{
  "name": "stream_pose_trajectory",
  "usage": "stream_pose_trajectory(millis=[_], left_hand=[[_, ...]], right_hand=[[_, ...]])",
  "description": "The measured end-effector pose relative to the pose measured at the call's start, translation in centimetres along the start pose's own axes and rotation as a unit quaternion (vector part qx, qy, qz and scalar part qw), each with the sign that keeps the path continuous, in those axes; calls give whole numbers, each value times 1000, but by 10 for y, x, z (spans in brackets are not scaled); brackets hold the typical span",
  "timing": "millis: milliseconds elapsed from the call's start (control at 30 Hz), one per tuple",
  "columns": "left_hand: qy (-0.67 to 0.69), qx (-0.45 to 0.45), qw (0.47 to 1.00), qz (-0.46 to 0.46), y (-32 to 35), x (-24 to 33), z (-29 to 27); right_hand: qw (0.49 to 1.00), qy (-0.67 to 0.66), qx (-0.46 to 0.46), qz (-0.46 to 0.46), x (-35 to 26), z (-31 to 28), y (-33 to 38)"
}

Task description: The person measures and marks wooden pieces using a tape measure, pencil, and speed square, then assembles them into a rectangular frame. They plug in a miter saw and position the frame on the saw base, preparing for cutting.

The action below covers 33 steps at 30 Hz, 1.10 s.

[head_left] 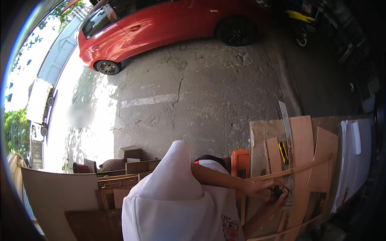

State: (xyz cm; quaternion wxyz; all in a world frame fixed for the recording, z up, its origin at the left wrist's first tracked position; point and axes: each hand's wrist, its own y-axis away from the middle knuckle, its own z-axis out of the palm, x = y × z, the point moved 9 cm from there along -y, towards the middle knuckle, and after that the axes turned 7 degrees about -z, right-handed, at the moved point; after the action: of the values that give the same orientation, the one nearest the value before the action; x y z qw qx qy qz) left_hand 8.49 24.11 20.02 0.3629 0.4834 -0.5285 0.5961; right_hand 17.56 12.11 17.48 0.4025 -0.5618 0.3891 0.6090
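Both hands meet over a wooden work surface (pixel 257 132) at the lower right. My left hand (pixel 257 188) reaches in from a white sleeve, its fingers bent over a small black and yellow object (pixel 278 192) whose kind I cannot make out. From below, my right hand (pixel 271 207) grips the same object with thumb and fingers. Just beyond the hands lies a yellow and black utility knife (pixel 284 152). A long metal ruler (pixel 286 122) rests along a light brown wooden strip (pixel 302 136). A thin curved strip of wood (pixel 299 168) crosses beside my left hand.
An orange plastic object (pixel 240 160) stands at the work surface's left edge. White sheets (pixel 356 160) lie on the right. Boards and wooden frames (pixel 116 182) lean at the lower left. A red car (pixel 161 28) is parked across the cracked concrete floor (pixel 193 92).
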Motion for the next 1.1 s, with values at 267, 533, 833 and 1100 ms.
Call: stream_pose_trajectory(millis=[267, 533, 833, 1100], left_hand=[[71, 183, 978, -73, 30, -19, -111], [68, 152, 973, -162, -9, -59, -203], [90, -46, 960, -261, -75, -95, -257], [-99, -147, 983, -47, -241, -118, -203]], right_hand=[[960, 198, -195, -44, 12, 127, 5], [932, 346, -66, 86, 48, 182, -13], [946, -40, 298, 125, 62, 224, 27], [791, -2, 603, 101, 120, 94, 169]])
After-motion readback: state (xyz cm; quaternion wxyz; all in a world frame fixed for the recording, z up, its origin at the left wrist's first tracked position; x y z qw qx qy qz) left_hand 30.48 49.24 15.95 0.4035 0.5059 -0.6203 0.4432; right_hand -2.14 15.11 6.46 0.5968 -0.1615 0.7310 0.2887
